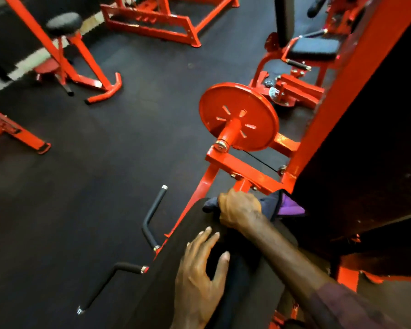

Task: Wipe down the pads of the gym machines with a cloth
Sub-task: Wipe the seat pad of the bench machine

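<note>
A long black seat pad of a red machine runs from the bottom centre up toward the frame. My right hand grips a dark blue and purple cloth at the pad's far end, pressing it down on the pad. My left hand rests on the pad nearer to me, fingers spread and straight. A large black back pad stands at the right, beside the cloth.
Two black-grip handles stick out left of the pad. A red round plate sits on the frame ahead. Other red machines with black pads stand on the dark rubber floor.
</note>
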